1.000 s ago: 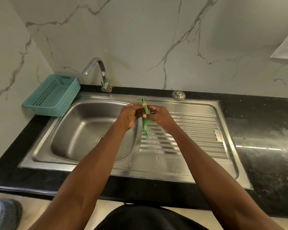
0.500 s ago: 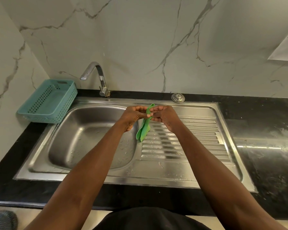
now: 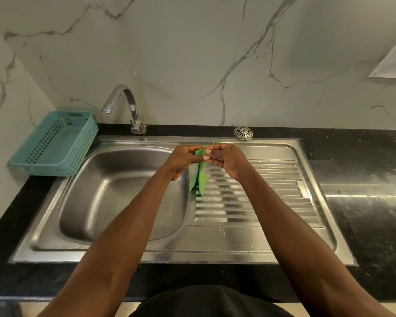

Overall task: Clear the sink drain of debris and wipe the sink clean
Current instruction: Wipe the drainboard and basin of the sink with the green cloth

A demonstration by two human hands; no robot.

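A green cloth [image 3: 200,179] hangs folded over the seam between the steel sink basin [image 3: 114,186] and its ribbed drainboard [image 3: 272,197]. My left hand [image 3: 183,157] and my right hand [image 3: 226,157] meet above it, and both pinch the cloth's top edge with their fingertips. Small pale flecks of debris and water drops dot the basin floor and the drainboard. My left forearm covers the drain hole. The round metal drain strainer [image 3: 243,132] lies on the black counter behind the sink.
A curved chrome tap [image 3: 126,106] stands at the back of the basin. A teal perforated basket [image 3: 55,143] sits on the counter at the left. Wet black countertop [image 3: 364,179] stretches to the right. A marble wall rises behind.
The cloth hangs a little wider than a second ago, and my hands sit closer together on its top edge. The view has shifted slightly downward.
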